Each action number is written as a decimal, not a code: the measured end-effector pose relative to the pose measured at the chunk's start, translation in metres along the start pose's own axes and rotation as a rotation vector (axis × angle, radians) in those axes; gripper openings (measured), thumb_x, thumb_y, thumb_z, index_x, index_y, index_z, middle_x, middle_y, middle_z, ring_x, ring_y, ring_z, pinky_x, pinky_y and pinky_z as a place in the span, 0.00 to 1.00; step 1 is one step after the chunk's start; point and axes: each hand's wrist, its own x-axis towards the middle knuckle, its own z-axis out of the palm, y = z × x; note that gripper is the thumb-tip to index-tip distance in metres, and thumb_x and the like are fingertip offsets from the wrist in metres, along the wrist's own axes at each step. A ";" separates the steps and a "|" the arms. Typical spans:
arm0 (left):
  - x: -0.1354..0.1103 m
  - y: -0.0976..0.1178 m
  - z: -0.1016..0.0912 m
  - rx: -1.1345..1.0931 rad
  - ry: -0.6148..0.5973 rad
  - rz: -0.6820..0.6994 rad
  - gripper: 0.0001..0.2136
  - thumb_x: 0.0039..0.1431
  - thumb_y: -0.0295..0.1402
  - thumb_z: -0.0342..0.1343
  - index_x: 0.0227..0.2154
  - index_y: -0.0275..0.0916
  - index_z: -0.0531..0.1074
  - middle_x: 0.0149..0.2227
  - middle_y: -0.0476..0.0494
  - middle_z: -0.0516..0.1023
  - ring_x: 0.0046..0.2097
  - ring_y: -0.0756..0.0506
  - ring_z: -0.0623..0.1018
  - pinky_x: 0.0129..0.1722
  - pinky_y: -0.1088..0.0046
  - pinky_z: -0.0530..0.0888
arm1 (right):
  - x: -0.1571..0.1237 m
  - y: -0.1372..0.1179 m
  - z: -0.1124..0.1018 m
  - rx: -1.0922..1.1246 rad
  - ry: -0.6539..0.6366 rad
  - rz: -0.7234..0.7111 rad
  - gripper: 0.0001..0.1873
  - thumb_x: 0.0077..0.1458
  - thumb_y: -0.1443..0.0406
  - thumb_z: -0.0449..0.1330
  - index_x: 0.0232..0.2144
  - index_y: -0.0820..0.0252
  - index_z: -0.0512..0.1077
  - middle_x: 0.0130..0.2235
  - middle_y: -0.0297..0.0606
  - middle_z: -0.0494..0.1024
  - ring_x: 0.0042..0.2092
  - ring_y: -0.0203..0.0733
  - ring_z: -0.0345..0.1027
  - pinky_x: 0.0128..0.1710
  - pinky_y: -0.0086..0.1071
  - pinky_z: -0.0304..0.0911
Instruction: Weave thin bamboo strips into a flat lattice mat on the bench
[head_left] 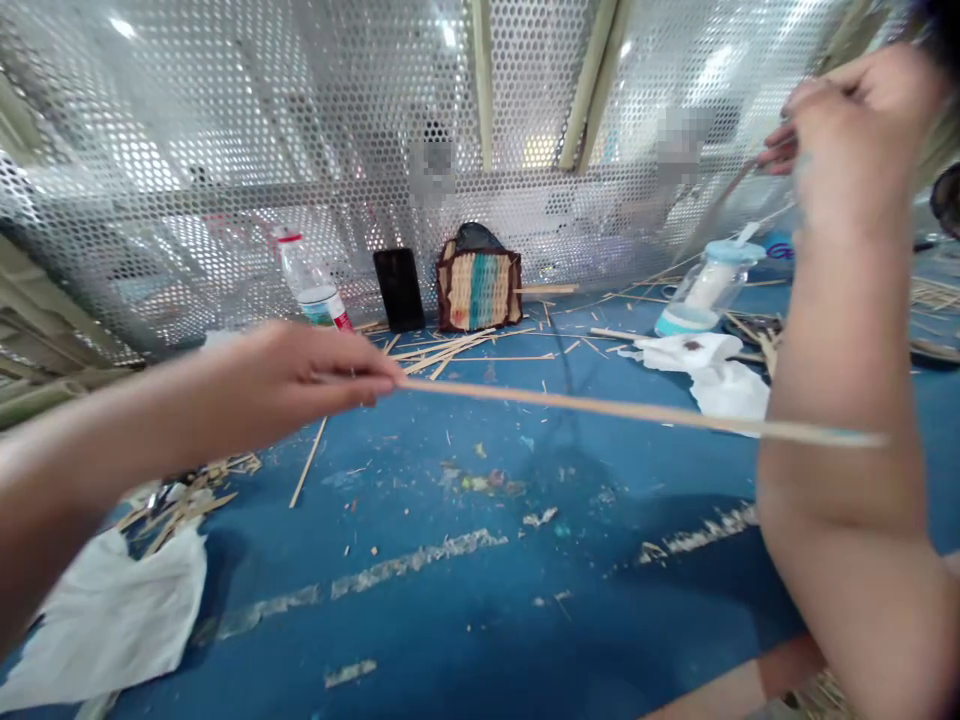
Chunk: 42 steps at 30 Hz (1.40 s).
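My left hand reaches in from the left above the table, thumb and fingers pinched on one end of a long bamboo strip. The strip runs nearly level to the right, its blurred far end crossing in front of my right forearm. High at the upper right, my right hand is raised with the wrist bent and fingers closed. A thin, blurred strip slants down from its fingertips. Several loose bamboo strips lie on the table beyond my left hand.
On the blue table stand a plastic bottle, a dark phone, a small woven basket and a blue-lidded jar. White tissues lie at left and right. A perforated metal panel rises behind.
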 end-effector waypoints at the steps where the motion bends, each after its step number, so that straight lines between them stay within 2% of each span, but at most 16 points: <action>1: -0.002 -0.003 0.023 0.041 -0.032 0.150 0.19 0.59 0.53 0.52 0.42 0.49 0.80 0.42 0.49 0.80 0.45 0.40 0.77 0.44 0.68 0.71 | -0.003 -0.007 -0.001 0.005 -0.032 -0.022 0.10 0.57 0.67 0.59 0.24 0.49 0.66 0.26 0.35 0.68 0.30 0.45 0.69 0.38 0.45 0.64; 2: -0.004 -0.009 0.044 0.071 -0.019 0.206 0.18 0.61 0.51 0.49 0.41 0.51 0.80 0.44 0.49 0.81 0.46 0.40 0.77 0.47 0.67 0.71 | -0.008 -0.016 -0.001 0.021 -0.069 -0.051 0.10 0.56 0.69 0.59 0.24 0.50 0.67 0.26 0.35 0.69 0.31 0.44 0.69 0.39 0.44 0.64; 5: -0.005 -0.031 0.090 0.181 0.111 0.164 0.22 0.64 0.48 0.42 0.46 0.49 0.79 0.47 0.44 0.81 0.51 0.38 0.76 0.53 0.63 0.70 | -0.036 -0.058 0.004 0.159 -0.193 -0.157 0.08 0.54 0.71 0.58 0.26 0.53 0.70 0.27 0.35 0.71 0.33 0.42 0.71 0.37 0.39 0.64; 7: -0.003 -0.041 0.102 0.243 0.187 0.120 0.24 0.66 0.45 0.39 0.49 0.45 0.78 0.49 0.40 0.80 0.53 0.37 0.76 0.56 0.60 0.68 | -0.070 -0.090 0.015 0.300 -0.273 -0.260 0.07 0.57 0.69 0.56 0.29 0.55 0.72 0.28 0.33 0.71 0.30 0.39 0.70 0.33 0.36 0.64; 9: 0.003 -0.042 0.106 0.250 0.234 0.072 0.23 0.67 0.43 0.38 0.50 0.43 0.77 0.52 0.40 0.79 0.54 0.38 0.76 0.56 0.61 0.68 | -0.115 -0.111 0.031 0.226 -0.531 -0.450 0.07 0.60 0.68 0.55 0.32 0.56 0.73 0.30 0.31 0.72 0.34 0.38 0.71 0.38 0.36 0.66; 12: 0.016 -0.036 0.105 0.148 0.203 0.014 0.21 0.67 0.43 0.41 0.51 0.45 0.76 0.53 0.45 0.80 0.52 0.40 0.77 0.53 0.66 0.70 | -0.185 -0.105 0.057 -0.154 -1.018 -0.626 0.07 0.63 0.65 0.57 0.37 0.56 0.76 0.36 0.36 0.78 0.37 0.44 0.72 0.38 0.40 0.68; 13: 0.021 -0.034 0.106 0.114 0.177 0.009 0.21 0.66 0.43 0.42 0.51 0.46 0.76 0.53 0.46 0.80 0.52 0.40 0.78 0.53 0.66 0.71 | -0.205 -0.093 0.064 -0.242 -1.125 -0.639 0.08 0.62 0.63 0.59 0.42 0.56 0.76 0.41 0.40 0.79 0.42 0.48 0.73 0.41 0.44 0.69; 15: 0.027 -0.032 0.108 0.080 0.132 0.025 0.21 0.66 0.43 0.42 0.50 0.45 0.77 0.53 0.46 0.80 0.52 0.40 0.78 0.53 0.66 0.70 | -0.233 -0.060 0.074 -0.371 -1.220 -0.613 0.15 0.63 0.62 0.59 0.51 0.59 0.74 0.49 0.48 0.78 0.49 0.56 0.72 0.48 0.50 0.68; 17: 0.031 -0.034 0.111 0.055 0.074 0.040 0.21 0.65 0.43 0.42 0.48 0.44 0.77 0.50 0.45 0.81 0.50 0.40 0.78 0.52 0.67 0.71 | -0.248 -0.026 0.076 -0.415 -1.233 -0.599 0.19 0.65 0.64 0.56 0.57 0.59 0.70 0.56 0.49 0.74 0.55 0.58 0.68 0.54 0.52 0.65; 20: 0.033 -0.042 0.114 -0.043 -0.055 0.033 0.21 0.63 0.46 0.44 0.45 0.43 0.78 0.39 0.46 0.82 0.39 0.43 0.79 0.42 0.70 0.73 | -0.256 0.004 0.074 -0.397 -1.173 -0.610 0.20 0.67 0.65 0.52 0.59 0.62 0.68 0.58 0.51 0.71 0.57 0.57 0.66 0.56 0.51 0.65; 24: 0.037 -0.054 0.112 -0.250 -0.153 0.002 0.22 0.60 0.51 0.47 0.42 0.41 0.77 0.22 0.50 0.73 0.25 0.48 0.71 0.27 0.73 0.68 | -0.263 0.006 0.073 -0.312 -1.101 -0.654 0.20 0.67 0.66 0.51 0.59 0.60 0.67 0.58 0.49 0.71 0.58 0.53 0.65 0.57 0.48 0.63; 28: 0.042 -0.066 0.107 -0.392 -0.273 -0.071 0.24 0.57 0.53 0.50 0.44 0.40 0.75 0.20 0.53 0.68 0.19 0.51 0.64 0.20 0.76 0.63 | -0.268 0.007 0.075 -0.281 -1.181 -0.640 0.19 0.68 0.68 0.49 0.56 0.58 0.71 0.53 0.45 0.75 0.53 0.50 0.69 0.52 0.46 0.63; 34: 0.045 -0.076 0.104 -0.351 -0.186 -0.091 0.23 0.56 0.53 0.51 0.44 0.42 0.75 0.20 0.53 0.68 0.20 0.51 0.65 0.20 0.76 0.63 | -0.263 0.013 0.075 -0.295 -1.094 -0.582 0.18 0.69 0.67 0.48 0.47 0.55 0.77 0.45 0.43 0.76 0.48 0.49 0.67 0.49 0.44 0.57; 38: 0.044 -0.077 0.103 -0.189 -0.085 -0.089 0.23 0.60 0.52 0.46 0.45 0.43 0.76 0.20 0.52 0.70 0.22 0.48 0.70 0.25 0.74 0.67 | -0.265 0.021 0.078 -0.283 -1.034 -0.513 0.20 0.69 0.68 0.45 0.54 0.54 0.73 0.46 0.43 0.76 0.48 0.50 0.65 0.50 0.45 0.54; 40: 0.043 -0.077 0.106 -0.004 -0.037 -0.074 0.21 0.62 0.50 0.44 0.44 0.45 0.77 0.26 0.49 0.77 0.29 0.44 0.76 0.32 0.71 0.70 | -0.268 0.027 0.083 -0.308 -1.050 -0.464 0.20 0.68 0.67 0.46 0.55 0.54 0.72 0.47 0.44 0.75 0.49 0.52 0.64 0.51 0.48 0.54; 42: 0.042 -0.076 0.111 0.191 0.029 -0.059 0.20 0.64 0.48 0.42 0.43 0.45 0.76 0.38 0.45 0.82 0.39 0.40 0.79 0.38 0.68 0.72 | -0.267 0.026 0.086 -0.320 -1.071 -0.396 0.19 0.67 0.67 0.47 0.51 0.54 0.75 0.48 0.44 0.75 0.50 0.54 0.64 0.52 0.51 0.54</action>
